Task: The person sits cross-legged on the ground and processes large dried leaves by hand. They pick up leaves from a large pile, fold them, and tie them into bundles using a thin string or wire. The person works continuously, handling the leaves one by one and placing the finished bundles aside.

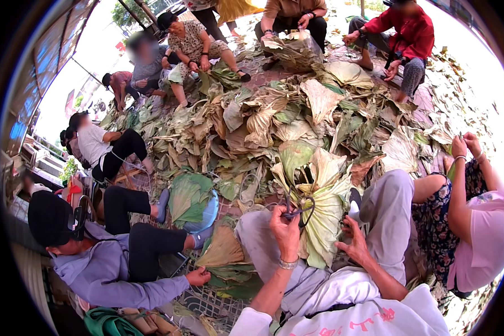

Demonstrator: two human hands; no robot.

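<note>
A bundle of large dried leaves, pale green to tan, stands between my knees with its pleats fanned out. They look like lotus leaves. My left hand, with a metal-banded watch on the wrist, is closed on a dark cord that loops across the front of the bundle. Whether the cord is knotted cannot be made out. At the bundle's right side my right hand has its fingers apart and nothing in them. Its fingertips are close to the leaf edges.
A broad heap of dried leaves covers the paving ahead. At left, a seated person in lilac reaches to a leaf stack, near a blue round object. A person in pink sits close at right. Several others sit around the heap.
</note>
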